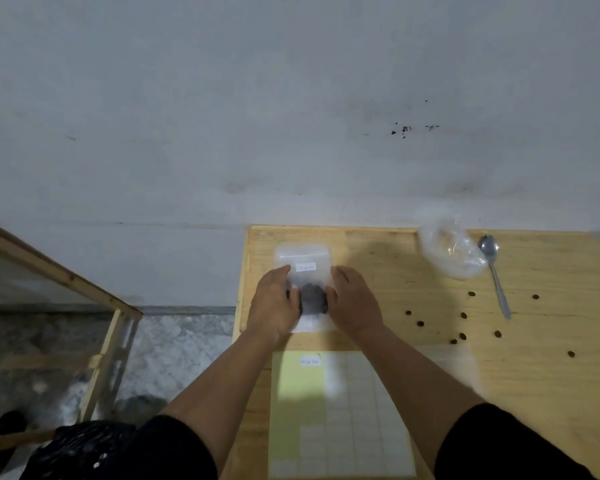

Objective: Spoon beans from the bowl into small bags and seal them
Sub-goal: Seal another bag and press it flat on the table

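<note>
While the small bag [303, 271] with its dark clump of beans [313, 298] lies flat on the counter [395, 292], your left hand [274, 306] and right hand [352, 303] press it from either side, fingers straight and close together. To your right lie a crumpled clear bag [451, 252], a spoon [496, 271] and scattered beans [463, 315]. A label sheet [340, 414] lies nearer you.
</note>
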A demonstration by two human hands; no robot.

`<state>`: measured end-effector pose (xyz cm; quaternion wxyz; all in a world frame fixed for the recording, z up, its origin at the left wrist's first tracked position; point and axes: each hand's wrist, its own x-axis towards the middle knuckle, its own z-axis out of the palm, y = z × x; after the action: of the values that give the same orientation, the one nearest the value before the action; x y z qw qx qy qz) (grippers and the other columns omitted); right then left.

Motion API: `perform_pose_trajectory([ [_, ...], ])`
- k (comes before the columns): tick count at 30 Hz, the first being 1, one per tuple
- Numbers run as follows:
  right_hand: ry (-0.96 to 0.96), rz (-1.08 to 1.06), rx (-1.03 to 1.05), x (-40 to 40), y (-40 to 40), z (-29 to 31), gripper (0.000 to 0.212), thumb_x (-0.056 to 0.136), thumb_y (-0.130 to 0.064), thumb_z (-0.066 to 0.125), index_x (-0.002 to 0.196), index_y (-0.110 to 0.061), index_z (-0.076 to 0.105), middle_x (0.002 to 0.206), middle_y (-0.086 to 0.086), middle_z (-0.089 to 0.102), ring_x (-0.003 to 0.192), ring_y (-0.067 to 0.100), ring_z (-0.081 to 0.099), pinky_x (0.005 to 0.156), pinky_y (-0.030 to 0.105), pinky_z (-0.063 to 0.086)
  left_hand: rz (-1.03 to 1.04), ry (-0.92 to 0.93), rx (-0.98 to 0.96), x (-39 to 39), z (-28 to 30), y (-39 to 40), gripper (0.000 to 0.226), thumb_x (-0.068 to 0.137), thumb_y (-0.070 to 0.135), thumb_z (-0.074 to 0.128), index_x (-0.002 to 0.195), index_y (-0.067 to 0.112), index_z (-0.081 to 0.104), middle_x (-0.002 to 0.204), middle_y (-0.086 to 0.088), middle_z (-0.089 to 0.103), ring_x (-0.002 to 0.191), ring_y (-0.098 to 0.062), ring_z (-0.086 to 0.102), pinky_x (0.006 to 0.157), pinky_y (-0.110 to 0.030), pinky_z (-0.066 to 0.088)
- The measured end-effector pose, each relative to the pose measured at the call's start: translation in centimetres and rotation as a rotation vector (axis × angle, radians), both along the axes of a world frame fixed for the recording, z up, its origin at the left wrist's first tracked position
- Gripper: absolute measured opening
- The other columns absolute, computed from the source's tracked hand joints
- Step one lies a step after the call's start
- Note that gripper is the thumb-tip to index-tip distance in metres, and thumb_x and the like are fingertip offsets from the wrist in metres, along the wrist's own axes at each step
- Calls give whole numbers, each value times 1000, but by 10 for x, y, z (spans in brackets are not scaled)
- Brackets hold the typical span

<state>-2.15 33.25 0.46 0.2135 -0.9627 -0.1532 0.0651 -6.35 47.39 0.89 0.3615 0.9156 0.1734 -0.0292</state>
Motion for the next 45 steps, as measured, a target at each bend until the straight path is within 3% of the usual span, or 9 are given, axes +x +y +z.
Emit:
perform_pose_trajectory([
  [4, -68, 29, -67, -15, -12, 6, 45, 82, -27, 36, 107, 3, 58, 103, 18, 61, 95, 32, 59, 81, 36, 51, -109, -65, 126, -5, 6, -7, 47, 94, 19, 45, 140, 14, 39, 143, -7, 39, 134, -21, 31, 108, -27, 26],
  [8, -129, 49, -190, -31, -33, 15, 40, 77, -19, 66, 108, 5, 60, 103, 19, 64, 96, 33, 63, 83, 38, 54, -255, -124, 172, -8, 14, -27, 46, 93, 14, 48, 139, 12, 40, 139, -6, 42, 132, -22, 35, 108, -28, 26],
  [11, -117, -27, -243, -48, -56, 22, 50, 66, -18, 80, 106, 6, 63, 101, 20, 67, 95, 33, 66, 81, 39, 55, -389, -217, 231, -12, 24, -50, 45, 78, 12, 68, 122, 8, 57, 118, -8, 60, 113, -23, 57, 95, -27, 45],
  [13, -98, -102, -216, -59, -75, 23, 49, 67, -17, 79, 107, 6, 63, 102, 21, 67, 96, 33, 66, 81, 39, 54, -473, -273, 253, -20, 26, -68, 48, 68, 12, 77, 114, 6, 63, 109, -8, 65, 101, -21, 63, 85, -22, 49],
  [17, -83, -246, -200, -86, -121, 16, 47, 72, -18, 69, 109, 9, 61, 105, 24, 66, 99, 36, 65, 81, 41, 54, -577, -168, 131, -38, 14, -111, 47, 91, 18, 51, 137, 12, 43, 138, -6, 45, 129, -19, 40, 104, -25, 33],
  [22, 82, -440, -159, -123, -167, 4, 58, 96, -31, 44, 144, -3, 28, 149, 12, 30, 140, 23, 24, 110, 31, 27, -739, -35, 140, -54, -1, -157, 52, 92, 30, 53, 139, 14, 39, 139, -4, 43, 131, -18, 35, 104, -26, 31],
  [31, 156, -542, -55, -139, -195, -15, 50, 89, -32, 56, 134, -13, 45, 144, 9, 35, 130, 24, 32, 105, 29, 30, -894, 20, 235, -66, -19, -188, 46, 86, 32, 58, 127, 13, 50, 135, -4, 44, 128, -20, 36, 103, -26, 33],
  [38, 186, -678, 126, -130, -207, -16, 34, 83, -29, 65, 116, -22, 65, 116, 6, 60, 109, 20, 51, 88, 19, 35, -922, -4, 199, -60, -24, -192, 47, 87, 27, 59, 130, 13, 48, 142, -4, 39, 134, -19, 31, 107, -24, 26],
  [45, 248, -853, 565, -130, -205, -2, 16, 82, -11, 66, 95, -20, 72, 96, -1, 70, 85, 7, 61, 77, 16, 48, -872, 30, 120, -61, -25, -191, 43, 83, 34, 61, 122, 17, 50, 131, 0, 45, 127, -19, 40, 103, -24, 35],
])
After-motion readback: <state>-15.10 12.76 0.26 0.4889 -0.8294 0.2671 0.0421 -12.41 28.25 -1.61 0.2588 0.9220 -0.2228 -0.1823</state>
